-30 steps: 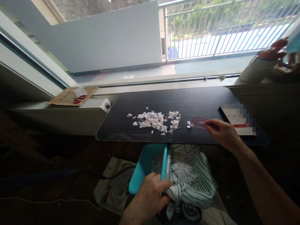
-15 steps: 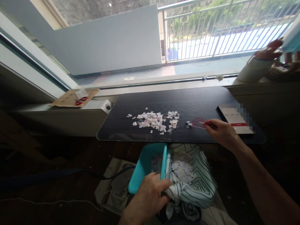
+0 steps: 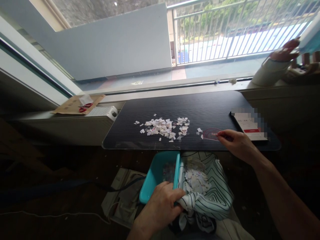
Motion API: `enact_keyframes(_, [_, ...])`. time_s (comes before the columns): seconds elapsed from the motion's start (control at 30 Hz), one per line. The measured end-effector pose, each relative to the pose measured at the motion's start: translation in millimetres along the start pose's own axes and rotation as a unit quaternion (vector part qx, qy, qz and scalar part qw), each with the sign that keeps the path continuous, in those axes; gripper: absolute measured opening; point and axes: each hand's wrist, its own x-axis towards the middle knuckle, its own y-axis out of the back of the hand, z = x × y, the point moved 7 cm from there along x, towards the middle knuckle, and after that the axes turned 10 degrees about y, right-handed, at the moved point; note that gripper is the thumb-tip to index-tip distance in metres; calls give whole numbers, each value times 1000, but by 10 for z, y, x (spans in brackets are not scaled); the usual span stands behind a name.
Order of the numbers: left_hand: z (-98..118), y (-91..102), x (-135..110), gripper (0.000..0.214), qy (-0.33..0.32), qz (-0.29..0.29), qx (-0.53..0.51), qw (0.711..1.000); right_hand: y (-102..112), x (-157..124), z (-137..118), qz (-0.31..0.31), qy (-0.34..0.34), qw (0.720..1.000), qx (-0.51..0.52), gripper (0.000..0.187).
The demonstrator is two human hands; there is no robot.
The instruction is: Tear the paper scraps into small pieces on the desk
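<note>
Protractor (image 3: pixel 211 132) between right hand (image 3: pixel 235 141) and loose scraps (image 3: pixel 199 130)

Right fingertips closed on its right end; long straight edge runs left-right over black tabletop (image 3: pixel 200 105), loose scraps just left, paper pile (image 3: pixel 160 127) farther left. Left hand (image 3: pixel 162 202), farther from loose scraps, closed on patterned cloth (image 3: pixel 210 206)

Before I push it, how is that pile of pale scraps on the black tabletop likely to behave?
The pale scraps look small and thin, so each is probably light. They lie loose and overlapping, so a push would likely spread them. Some sit close to the edge of the black tabletop, so a few might fall.
</note>
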Motion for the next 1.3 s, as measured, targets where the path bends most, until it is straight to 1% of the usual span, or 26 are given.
enact_keyframes(0.13, [4, -5, 19, 7, -1, 7, -5, 1000, -15, 4, -17, 16, 13, 1000, 3, 21])
enact_keyframes(0.23, [31, -14, 40, 5, -1, 2, -14, 1000, -47, -33, -29, -9, 11, 1000, 8, 19])
enact_keyframes(0.33, [58, -30, 64, 5, 10, -3, -23, 1000, -59, -83, -39, -36, 3, 999, 37, 19])
enact_keyframes(0.5, [95, -56, 102, 8, 30, -2, -42, 999, -22, -111, -23, -14, 3, 999, 50, 20])
enact_keyframes(0.57, [108, -62, 120, 8, 41, 3, -58, 997, -45, -134, -14, -30, 1, 998, 63, 20])
enact_keyframes(0.63, [123, -63, 135, 8, 48, 10, -75, 996, -72, -172, -19, -60, -3, 995, 85, 20])
enact_keyframes(0.7, [140, -61, 146, 8, 48, 16, -86, 995, -85, -211, -39, -90, -6, 990, 107, 21])
enact_keyframes(0.77, [151, -61, 152, 8, 47, 18, -88, 995, -75, -229, -54, -104, -12, 988, 116, 22])
enact_keyframes(0.83, [155, -63, 155, 8, 45, 15, -85, 995, -48, -213, -47, -94, -20, 989, 110, 21])
enact_keyframes(0.93, [158, -56, 160, 7, 42, 14, -81, 996, -20, -142, 2, -51, -25, 995, 85, 22])
enact_keyframes(1.03, [172, -42, 162, 4, 32, 13, -67, 997, -61, -69, 59, -29, -17, 997, 67, 23])
enact_keyframes(1.2, [210, -17, 152, 1, 10, 15, -35, 999, -97, -45, 64, -40, -4, 996, 74, 22])
enact_keyframes(1.3, [218, -17, 141, 2, 5, 11, -25, 1000, -82, -93, 24, -85, -6, 993, 82, 21])
